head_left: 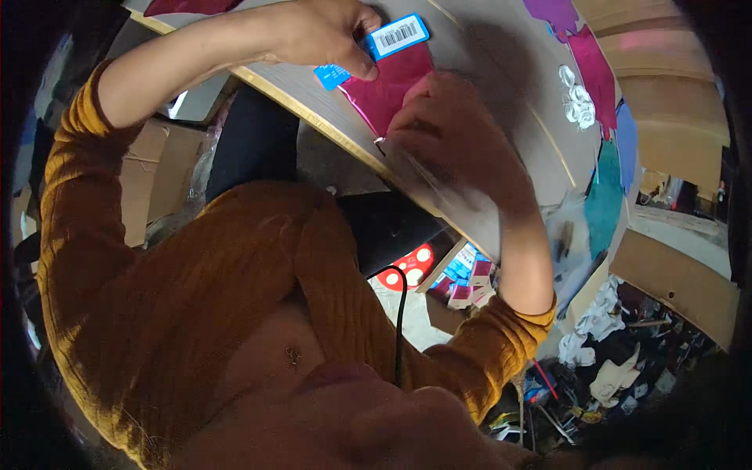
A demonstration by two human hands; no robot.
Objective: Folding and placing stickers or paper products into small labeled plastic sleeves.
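Observation:
A glossy magenta piece, like a flat pouch or folded cloth (pixel 366 104), lies at the table's near edge between my hands. Across its far end sits a blue card (pixel 399 36) with a white barcode label. My left hand (pixel 333 37) grips this card, thumb pressed on top; a blue printed end sticks out below the thumb. My right hand (pixel 446 110) is in shadow, its curled fingers closed on the right side of the magenta piece. A small pale tip shows at the piece's near corner. The right fingertips are partly hidden.
The grey table (pixel 501 19) has a wooden edge. Along its right side lie magenta cloth (pixel 593 74), teal cloth (pixel 605 192) and white coils (pixel 578 106). Clear plastic (pixel 570 235) is by my right forearm. Below are small packets (pixel 470 286) in a box and a scrap heap (pixel 642 352).

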